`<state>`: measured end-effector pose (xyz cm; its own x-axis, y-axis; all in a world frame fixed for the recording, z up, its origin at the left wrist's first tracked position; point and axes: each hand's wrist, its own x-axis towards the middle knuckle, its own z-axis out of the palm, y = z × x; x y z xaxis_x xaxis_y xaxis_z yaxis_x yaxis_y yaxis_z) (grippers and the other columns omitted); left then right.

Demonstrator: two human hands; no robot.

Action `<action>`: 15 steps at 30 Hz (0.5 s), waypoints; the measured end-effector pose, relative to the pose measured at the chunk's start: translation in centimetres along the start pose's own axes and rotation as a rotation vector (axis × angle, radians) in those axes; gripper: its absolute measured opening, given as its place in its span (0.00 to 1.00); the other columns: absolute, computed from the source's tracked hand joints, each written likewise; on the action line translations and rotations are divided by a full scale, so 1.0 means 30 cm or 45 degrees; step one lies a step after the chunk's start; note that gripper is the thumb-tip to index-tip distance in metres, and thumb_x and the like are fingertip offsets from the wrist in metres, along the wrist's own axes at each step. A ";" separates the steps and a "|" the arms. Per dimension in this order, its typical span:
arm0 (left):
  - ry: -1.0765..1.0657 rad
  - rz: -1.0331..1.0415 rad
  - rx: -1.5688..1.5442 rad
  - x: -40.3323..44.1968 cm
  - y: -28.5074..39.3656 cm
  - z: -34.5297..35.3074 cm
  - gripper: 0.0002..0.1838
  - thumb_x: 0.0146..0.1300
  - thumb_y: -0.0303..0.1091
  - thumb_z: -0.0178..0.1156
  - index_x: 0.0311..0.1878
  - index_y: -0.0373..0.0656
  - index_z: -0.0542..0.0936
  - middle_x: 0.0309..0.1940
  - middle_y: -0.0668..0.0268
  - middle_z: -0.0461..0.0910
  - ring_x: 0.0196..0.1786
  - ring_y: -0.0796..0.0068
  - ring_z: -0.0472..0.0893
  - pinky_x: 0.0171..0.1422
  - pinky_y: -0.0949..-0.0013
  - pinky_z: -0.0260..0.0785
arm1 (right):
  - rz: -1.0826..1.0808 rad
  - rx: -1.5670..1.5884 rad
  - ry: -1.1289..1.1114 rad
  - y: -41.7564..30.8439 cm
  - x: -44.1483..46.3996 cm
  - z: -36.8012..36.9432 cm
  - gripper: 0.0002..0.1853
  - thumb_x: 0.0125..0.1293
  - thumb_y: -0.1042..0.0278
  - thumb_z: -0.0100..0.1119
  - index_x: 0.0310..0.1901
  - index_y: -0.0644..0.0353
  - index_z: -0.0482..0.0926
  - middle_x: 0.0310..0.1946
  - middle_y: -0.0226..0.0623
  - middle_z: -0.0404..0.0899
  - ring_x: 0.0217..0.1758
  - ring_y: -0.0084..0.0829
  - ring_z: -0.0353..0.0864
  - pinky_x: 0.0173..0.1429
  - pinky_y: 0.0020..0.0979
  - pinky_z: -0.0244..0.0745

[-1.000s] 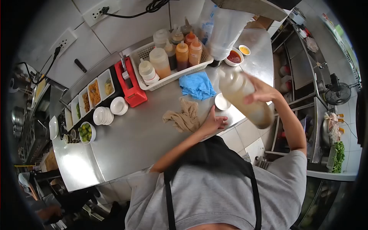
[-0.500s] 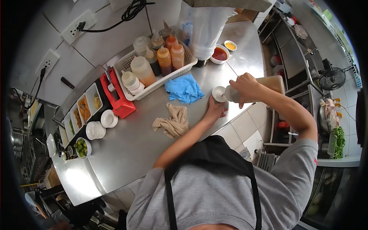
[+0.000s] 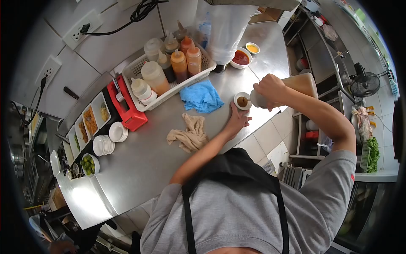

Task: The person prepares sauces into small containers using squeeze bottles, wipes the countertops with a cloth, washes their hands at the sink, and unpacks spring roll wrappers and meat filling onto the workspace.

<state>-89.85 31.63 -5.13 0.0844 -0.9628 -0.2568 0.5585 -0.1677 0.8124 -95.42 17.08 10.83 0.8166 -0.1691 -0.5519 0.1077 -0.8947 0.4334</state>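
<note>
A large squeeze bottle (image 3: 302, 84) lies tilted in my right hand (image 3: 271, 91), whose fingers wrap round it near the cap. Its nozzle points left at the small white cup (image 3: 242, 95), where a pool of brown sauce shows. My left hand (image 3: 237, 122) touches the near side of that cup with a fingertip; its other fingers are apart over the steel table. Left of the cup lie a blue cloth (image 3: 201, 97) and a beige cloth (image 3: 190, 132).
A white basket (image 3: 158, 103) of sauce bottles stands along the wall, beside a red holder (image 3: 133, 120). Farther left are small stacked dishes (image 3: 102, 145) and a bowl of green fruit (image 3: 89, 165). A bowl of red sauce (image 3: 240, 58) and a yellow one (image 3: 252, 48) sit at the back.
The bottle has tipped from upright-leaning to nearly horizontal, its nozzle now at the cup. Brown sauce has appeared in the cup. My left hand has come to the cup's edge.
</note>
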 end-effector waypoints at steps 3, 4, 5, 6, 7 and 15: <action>-0.021 0.001 -0.013 -0.011 -0.015 -0.012 0.48 0.63 0.28 0.44 0.60 0.53 0.11 0.62 0.50 0.58 0.55 0.60 0.72 0.51 0.67 0.67 | 0.033 0.007 -0.028 -0.002 -0.008 -0.007 0.37 0.21 0.43 0.75 0.30 0.61 0.70 0.19 0.31 0.77 0.26 0.31 0.80 0.30 0.28 0.71; -0.013 -0.005 -0.021 -0.014 -0.023 -0.017 0.48 0.63 0.28 0.43 0.60 0.53 0.11 0.61 0.50 0.59 0.55 0.60 0.72 0.51 0.67 0.67 | 0.030 0.008 -0.017 -0.002 -0.011 -0.007 0.37 0.21 0.43 0.75 0.31 0.61 0.71 0.20 0.31 0.77 0.26 0.31 0.80 0.30 0.28 0.71; -0.005 -0.009 -0.029 -0.016 -0.032 -0.020 0.47 0.63 0.28 0.43 0.60 0.54 0.10 0.61 0.50 0.59 0.55 0.60 0.72 0.52 0.67 0.67 | 0.027 0.007 -0.007 0.001 -0.014 -0.004 0.37 0.21 0.43 0.75 0.31 0.61 0.71 0.20 0.31 0.78 0.27 0.31 0.80 0.31 0.28 0.72; 0.005 -0.014 -0.038 -0.024 -0.031 -0.020 0.47 0.64 0.28 0.43 0.60 0.54 0.10 0.61 0.49 0.60 0.55 0.61 0.72 0.52 0.67 0.67 | 0.023 0.006 0.004 0.004 -0.017 -0.002 0.37 0.21 0.43 0.75 0.31 0.61 0.71 0.20 0.32 0.78 0.27 0.31 0.80 0.31 0.28 0.72; 0.013 -0.029 -0.024 -0.033 -0.029 -0.020 0.47 0.64 0.28 0.42 0.59 0.54 0.10 0.61 0.49 0.60 0.55 0.61 0.72 0.52 0.67 0.67 | 0.032 0.023 -0.005 0.006 -0.017 0.004 0.37 0.21 0.43 0.75 0.31 0.61 0.71 0.21 0.32 0.78 0.28 0.32 0.80 0.32 0.28 0.72; 0.038 -0.069 -0.014 -0.127 -0.018 -0.037 0.43 0.65 0.25 0.37 0.60 0.53 0.10 0.59 0.50 0.62 0.55 0.62 0.72 0.52 0.69 0.67 | 0.084 0.170 0.025 0.005 -0.048 0.057 0.38 0.21 0.41 0.74 0.31 0.62 0.71 0.21 0.33 0.79 0.29 0.33 0.80 0.34 0.29 0.73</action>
<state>-89.55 35.63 -5.16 0.0784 -0.9456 -0.3157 0.5718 -0.2167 0.7913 -97.54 16.48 10.48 0.8305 -0.2224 -0.5108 -0.0217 -0.9291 0.3692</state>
